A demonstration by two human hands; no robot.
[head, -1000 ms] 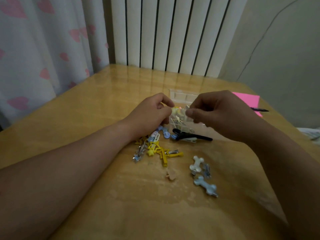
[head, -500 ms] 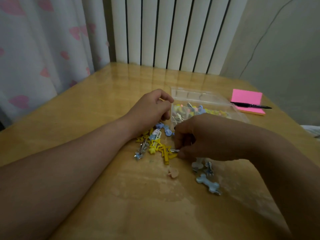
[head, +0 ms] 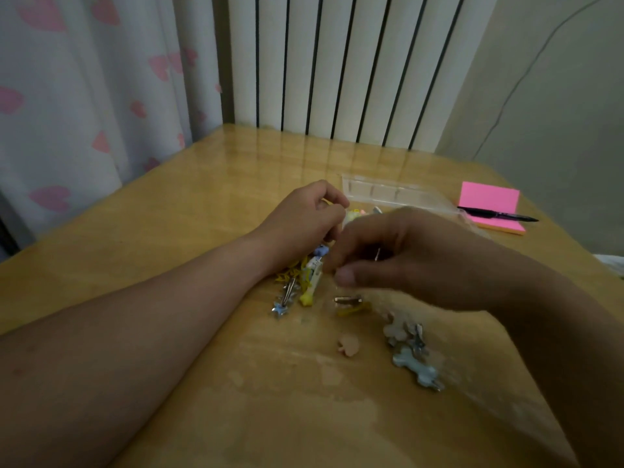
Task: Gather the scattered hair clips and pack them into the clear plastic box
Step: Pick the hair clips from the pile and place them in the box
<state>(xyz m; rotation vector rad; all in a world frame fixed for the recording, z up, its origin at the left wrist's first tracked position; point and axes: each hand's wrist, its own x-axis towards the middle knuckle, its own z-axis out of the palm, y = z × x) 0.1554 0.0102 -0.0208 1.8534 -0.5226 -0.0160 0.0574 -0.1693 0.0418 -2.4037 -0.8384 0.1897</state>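
Right hand (head: 405,261) risen, pinching clip (head: 378,255); left hand (head: 304,221) grips yellow clip (head: 327,201); two bone clips (head: 417,368).

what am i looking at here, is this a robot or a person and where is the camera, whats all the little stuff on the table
No robot here: these are a person's two bare hands, filmed by one wide-angle camera worn on the head, looking forward and down. That is why both arms reach in from the bottom of the picture. The left hand is curled at the left end of the clear plastic box; whether it holds anything is unclear. The right hand, blurred, hovers above the table and seems to pinch a hair clip, of which only a metal sliver shows between its fingers. Loose clips lie below: a yellow and blue pile, a blue bone-shaped clip and a small pink piece. Farther right, a black pen lies on pink sticky notes.
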